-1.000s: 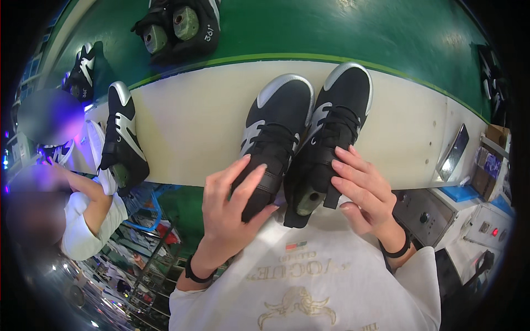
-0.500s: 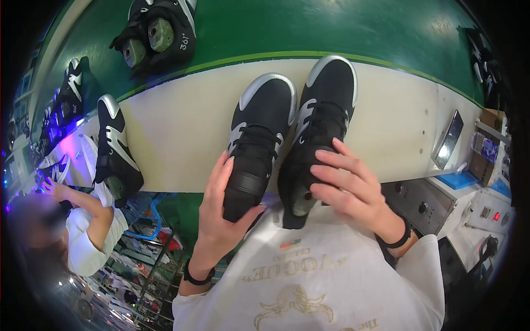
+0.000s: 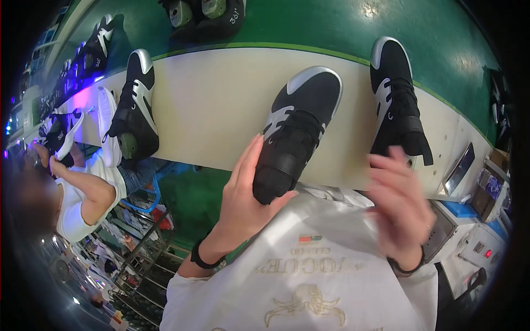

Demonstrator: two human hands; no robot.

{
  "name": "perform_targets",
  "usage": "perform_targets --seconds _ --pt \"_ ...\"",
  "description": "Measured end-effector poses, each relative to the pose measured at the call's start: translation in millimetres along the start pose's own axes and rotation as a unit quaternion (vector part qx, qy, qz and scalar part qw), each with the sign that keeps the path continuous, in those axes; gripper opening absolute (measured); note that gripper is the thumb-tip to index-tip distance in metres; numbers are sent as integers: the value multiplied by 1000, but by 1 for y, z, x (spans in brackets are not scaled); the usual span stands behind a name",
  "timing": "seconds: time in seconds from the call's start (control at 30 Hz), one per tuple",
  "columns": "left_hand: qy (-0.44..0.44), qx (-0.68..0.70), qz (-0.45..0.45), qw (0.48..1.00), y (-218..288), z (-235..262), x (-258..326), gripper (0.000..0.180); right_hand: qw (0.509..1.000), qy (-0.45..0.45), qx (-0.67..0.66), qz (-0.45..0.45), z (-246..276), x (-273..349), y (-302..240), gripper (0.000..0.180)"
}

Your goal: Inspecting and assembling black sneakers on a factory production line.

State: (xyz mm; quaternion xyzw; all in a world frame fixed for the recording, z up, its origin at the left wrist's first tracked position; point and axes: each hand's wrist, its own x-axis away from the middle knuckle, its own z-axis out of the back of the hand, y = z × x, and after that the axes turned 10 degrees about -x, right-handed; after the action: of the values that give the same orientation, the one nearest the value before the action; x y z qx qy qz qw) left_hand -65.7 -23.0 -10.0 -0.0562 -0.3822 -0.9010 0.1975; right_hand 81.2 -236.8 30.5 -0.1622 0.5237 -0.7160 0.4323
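My left hand is wrapped round the heel end of a black sneaker upper with a silver toe and black laces; its toe points away and to the right. On the right, a matching black sneaker upper lies on the pale bench with its toe pointing away. Just below its heel is my right hand, smeared by motion. Whether its fingers touch that heel cannot be made out. Another such sneaker upper lies at the left of the bench.
The pale bench runs along a green surface holding more uppers. A white sole stands at left, near a co-worker handling a shoe. At right are a phone and a control box.
The right upper has moved away to the right, apart from the left one, and my right hand has come off its side toward me. The left upper has tilted rightward in my left hand.
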Motion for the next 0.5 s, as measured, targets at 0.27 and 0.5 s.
perform_targets --seconds 0.27,0.5 --pt "-6 -27 104 994 -1 3 16 97 999 -12 -23 -25 -95 -46 10 39" --pt "161 -150 -25 975 -24 5 29 70 968 -220 61 -107 -122 -102 18 21"
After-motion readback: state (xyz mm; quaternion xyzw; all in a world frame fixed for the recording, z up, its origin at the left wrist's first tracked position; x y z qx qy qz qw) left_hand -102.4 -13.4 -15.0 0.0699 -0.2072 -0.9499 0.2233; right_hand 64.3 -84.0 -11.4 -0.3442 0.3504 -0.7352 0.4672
